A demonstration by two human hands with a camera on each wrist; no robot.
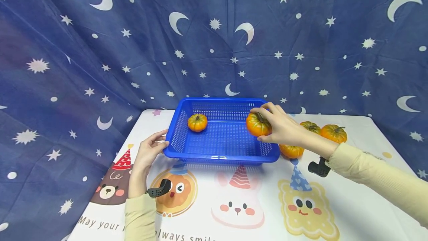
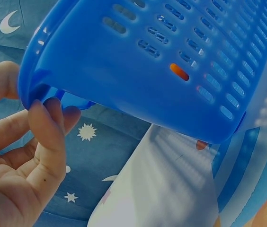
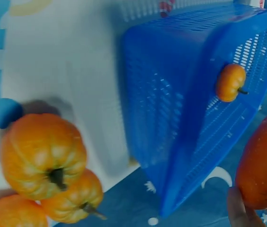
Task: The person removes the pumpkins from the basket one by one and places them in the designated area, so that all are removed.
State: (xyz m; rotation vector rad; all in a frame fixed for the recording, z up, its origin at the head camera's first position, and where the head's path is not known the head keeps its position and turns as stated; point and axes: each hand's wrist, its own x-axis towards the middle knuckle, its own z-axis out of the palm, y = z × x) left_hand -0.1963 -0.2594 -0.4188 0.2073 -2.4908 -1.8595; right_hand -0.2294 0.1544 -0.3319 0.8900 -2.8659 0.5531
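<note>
A blue plastic basket (image 1: 219, 157) stands on the table, with one small orange pumpkin (image 1: 197, 122) inside at its left. My left hand (image 1: 148, 153) grips the basket's left rim; the left wrist view shows the thumb and fingers (image 2: 46, 125) at the rim's edge. Above the basket's right end, my right hand (image 1: 284, 125) holds another pumpkin (image 1: 257, 124) between thumb and fingers. In the right wrist view this held pumpkin (image 3: 263, 165) is partly cut off by the frame edge.
To the basket's right sit several pumpkins, among them one at the far right (image 1: 333, 133) and one close to the basket (image 1: 291, 151). A white cloth with cartoon prints (image 1: 267, 196) covers the table. Behind it hangs a blue curtain (image 1: 214, 66) with moons and stars.
</note>
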